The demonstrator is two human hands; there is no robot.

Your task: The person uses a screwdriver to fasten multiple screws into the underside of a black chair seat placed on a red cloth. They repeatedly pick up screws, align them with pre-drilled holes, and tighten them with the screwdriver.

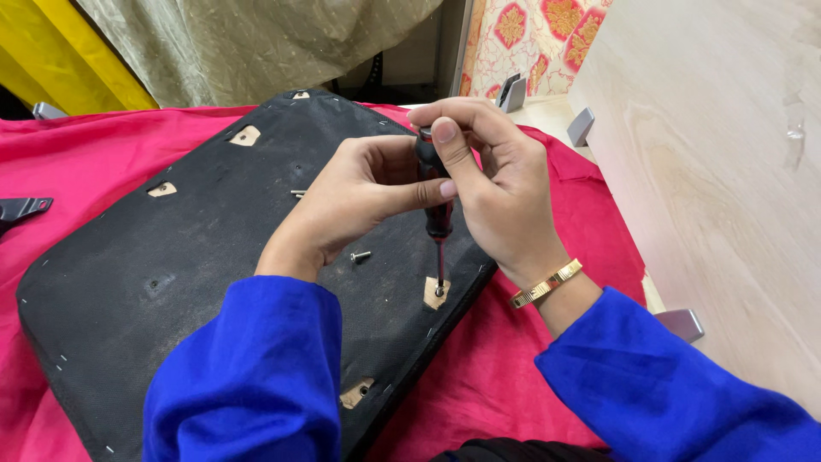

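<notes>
On red cloth (103, 154): seat pad (197, 257), underside up, black fabric, cut-outs showing wood.

Screwdriver (436, 218): upright over the near cut-out, tip on a screw (439, 292). My right hand (500, 184) is closed round the handle top, thumb across it; my left hand (363, 201) pinches lower, steadying. Handle judged hard and grippy, light; shaft thin and stiff, liable to slip off the head if tilted. Best held high on the handle.

Loose screws (360, 255) beside it: small, likely to roll.
</notes>
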